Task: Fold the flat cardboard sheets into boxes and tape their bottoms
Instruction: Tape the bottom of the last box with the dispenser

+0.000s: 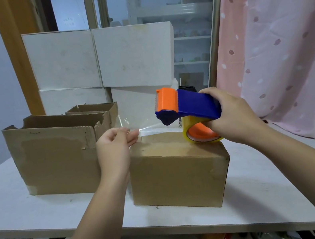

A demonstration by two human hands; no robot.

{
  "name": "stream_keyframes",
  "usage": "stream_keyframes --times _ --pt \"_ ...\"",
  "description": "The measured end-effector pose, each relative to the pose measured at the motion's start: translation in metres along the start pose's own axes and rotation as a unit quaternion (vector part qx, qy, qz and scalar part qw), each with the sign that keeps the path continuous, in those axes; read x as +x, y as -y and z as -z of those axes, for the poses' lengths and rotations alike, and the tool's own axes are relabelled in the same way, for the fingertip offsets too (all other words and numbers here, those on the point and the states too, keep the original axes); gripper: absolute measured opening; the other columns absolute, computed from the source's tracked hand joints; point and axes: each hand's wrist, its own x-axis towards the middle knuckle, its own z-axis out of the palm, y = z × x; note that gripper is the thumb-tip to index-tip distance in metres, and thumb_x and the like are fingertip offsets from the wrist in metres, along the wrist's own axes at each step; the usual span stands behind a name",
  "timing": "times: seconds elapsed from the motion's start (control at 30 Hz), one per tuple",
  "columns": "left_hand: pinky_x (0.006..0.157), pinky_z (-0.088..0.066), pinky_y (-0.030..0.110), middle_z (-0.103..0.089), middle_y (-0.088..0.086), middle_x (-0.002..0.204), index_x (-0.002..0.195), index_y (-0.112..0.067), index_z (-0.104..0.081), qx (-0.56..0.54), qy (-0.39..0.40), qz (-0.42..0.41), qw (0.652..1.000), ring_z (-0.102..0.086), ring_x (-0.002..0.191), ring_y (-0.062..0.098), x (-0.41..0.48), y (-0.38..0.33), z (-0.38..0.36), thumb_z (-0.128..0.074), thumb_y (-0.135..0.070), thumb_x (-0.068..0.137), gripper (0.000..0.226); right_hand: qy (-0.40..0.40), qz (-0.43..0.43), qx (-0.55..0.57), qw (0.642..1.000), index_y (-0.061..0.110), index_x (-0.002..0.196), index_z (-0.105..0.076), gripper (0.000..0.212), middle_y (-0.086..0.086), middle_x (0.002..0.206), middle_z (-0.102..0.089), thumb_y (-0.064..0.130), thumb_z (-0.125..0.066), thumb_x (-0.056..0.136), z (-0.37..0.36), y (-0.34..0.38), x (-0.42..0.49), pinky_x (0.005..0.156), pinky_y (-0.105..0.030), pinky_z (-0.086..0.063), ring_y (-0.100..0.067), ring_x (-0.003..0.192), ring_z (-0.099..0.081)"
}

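Observation:
A closed brown cardboard box (pixel 178 170) stands on the white table (pixel 43 215), its flaps facing up. My right hand (pixel 233 114) grips the blue and orange tape dispenser (pixel 188 105) just above the box's far edge; a yellowish tape roll (pixel 186 130) hangs under it. A strip of clear tape (pixel 143 125) stretches left from the dispenser. My left hand (pixel 115 145) pinches the strip's free end above the box's left corner.
Two open-topped brown boxes (pixel 53 154) stand at the left on the table. White boxes (pixel 100 62) are stacked behind, against a window. A pink curtain (pixel 280 34) hangs at the right. The table's front edge is near me.

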Motion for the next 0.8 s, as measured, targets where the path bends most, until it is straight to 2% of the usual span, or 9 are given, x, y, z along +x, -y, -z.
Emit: stream_keyframes --times 0.13,0.23,0.3,0.4,0.5,0.57,0.67,0.73,0.8 --pt "0.088 -0.052 0.036 -0.073 0.004 0.073 0.082 -0.006 -0.063 0.016 -0.020 -0.010 1.000 -0.070 0.075 0.013 -0.002 0.005 0.000 -0.052 -0.011 0.091 0.015 -0.036 -0.008 0.030 0.999 0.035 0.118 -0.050 0.059 0.004 0.105 -0.059 0.006 -0.072 0.072 0.002 0.006 -0.004 0.065 -0.011 -0.040 -0.008 0.087 -0.054" --pt "0.074 -0.047 0.021 -0.072 -0.012 0.071 0.077 -0.019 -0.064 0.115 -0.028 -0.068 0.991 -0.067 0.077 0.003 -0.007 0.007 -0.002 -0.053 -0.020 0.090 0.017 -0.069 -0.032 0.085 0.993 0.040 0.108 -0.050 0.056 0.021 0.090 -0.056 0.007 -0.074 0.070 0.007 0.010 -0.006 0.057 -0.003 -0.037 0.011 0.081 -0.053" --pt "0.062 -0.039 0.006 -0.069 -0.021 0.069 0.074 -0.023 -0.063 0.189 -0.035 -0.115 0.975 -0.060 0.070 -0.010 -0.012 0.009 -0.004 -0.052 -0.023 0.090 0.019 -0.072 -0.061 0.145 0.985 0.038 0.110 -0.054 0.055 0.024 0.089 -0.057 0.013 -0.079 0.068 0.011 0.011 -0.006 0.057 -0.007 -0.039 0.004 0.080 -0.056" --pt "0.055 -0.034 0.000 -0.068 -0.022 0.068 0.073 -0.025 -0.062 0.226 -0.048 -0.139 0.963 -0.054 0.066 -0.016 -0.017 0.012 -0.009 -0.051 -0.022 0.091 0.021 -0.070 -0.091 0.231 0.966 0.036 0.110 -0.058 0.052 0.013 0.095 -0.063 0.016 -0.082 0.068 0.010 0.009 -0.009 0.057 -0.010 -0.045 -0.006 0.084 -0.060" --pt "0.060 -0.038 0.004 -0.069 -0.021 0.068 0.072 -0.024 -0.064 0.192 -0.050 -0.110 0.974 -0.059 0.069 -0.010 -0.014 0.009 -0.008 -0.053 -0.021 0.088 0.020 -0.077 -0.113 0.269 0.953 0.040 0.102 -0.057 0.046 0.009 0.098 -0.063 0.016 -0.080 0.071 0.000 0.003 -0.018 0.065 -0.020 -0.047 -0.011 0.087 -0.061" --pt "0.076 -0.049 0.020 -0.071 -0.016 0.071 0.073 -0.022 -0.069 0.140 -0.029 -0.075 0.987 -0.066 0.076 0.001 -0.009 0.007 -0.005 -0.057 -0.021 0.086 0.018 -0.076 -0.124 0.276 0.950 0.042 0.102 -0.054 0.044 0.011 0.098 -0.062 0.018 -0.079 0.074 -0.005 -0.001 -0.022 0.064 -0.022 -0.048 -0.011 0.087 -0.059" --pt "0.089 -0.050 0.036 -0.072 -0.005 0.070 0.069 -0.018 -0.071 0.057 -0.017 -0.020 0.998 -0.068 0.075 0.010 -0.004 0.006 -0.002 -0.062 -0.020 0.086 0.020 -0.064 -0.140 0.294 0.943 0.047 0.096 -0.054 0.039 0.016 0.095 -0.061 0.021 -0.077 0.078 -0.009 -0.006 -0.024 0.065 -0.024 -0.052 -0.010 0.085 -0.060" --pt "0.088 -0.049 0.036 -0.067 -0.003 0.060 0.065 -0.014 -0.068 0.008 -0.029 0.010 0.999 -0.063 0.065 0.012 -0.002 0.007 0.000 -0.062 -0.023 0.089 0.026 -0.063 -0.146 0.301 0.940 0.049 0.094 -0.052 0.038 0.023 0.090 -0.059 0.021 -0.074 0.081 -0.014 -0.008 -0.026 0.061 -0.019 -0.048 -0.006 0.085 -0.059" --pt "0.078 -0.051 0.029 -0.061 -0.003 0.052 0.063 -0.011 -0.064 -0.035 -0.039 0.030 0.998 -0.059 0.059 0.011 -0.001 0.009 0.002 -0.061 -0.024 0.091 0.031 -0.066 -0.156 0.306 0.937 0.051 0.094 -0.051 0.038 0.028 0.086 -0.059 0.020 -0.071 0.084 -0.020 -0.011 -0.028 0.061 -0.016 -0.046 -0.004 0.086 -0.058"
